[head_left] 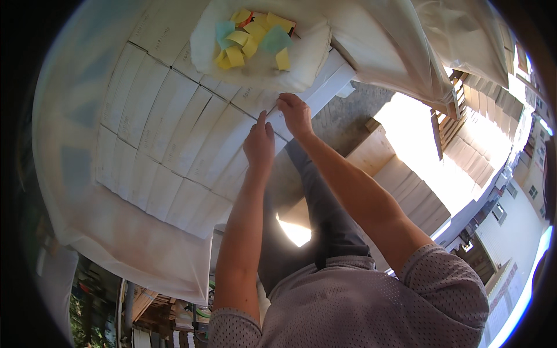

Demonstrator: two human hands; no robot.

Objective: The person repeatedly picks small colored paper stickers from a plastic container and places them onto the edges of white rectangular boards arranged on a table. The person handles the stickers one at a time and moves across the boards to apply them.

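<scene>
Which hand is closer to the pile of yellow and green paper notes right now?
Right. The right hand rests on the white boxes just below the pile of paper notes, at the edge of its white wrapping. The left hand lies lower down, farther from the pile.

This looks like a storage yard or warehouse, partly outdoors. Many flat white cardboard boxes sit packed in tight rows on the left under a thin see-through plastic sheet. More pale stacked boxes stand in bright sun on the right. A building wall with small windows shows far right.
</scene>
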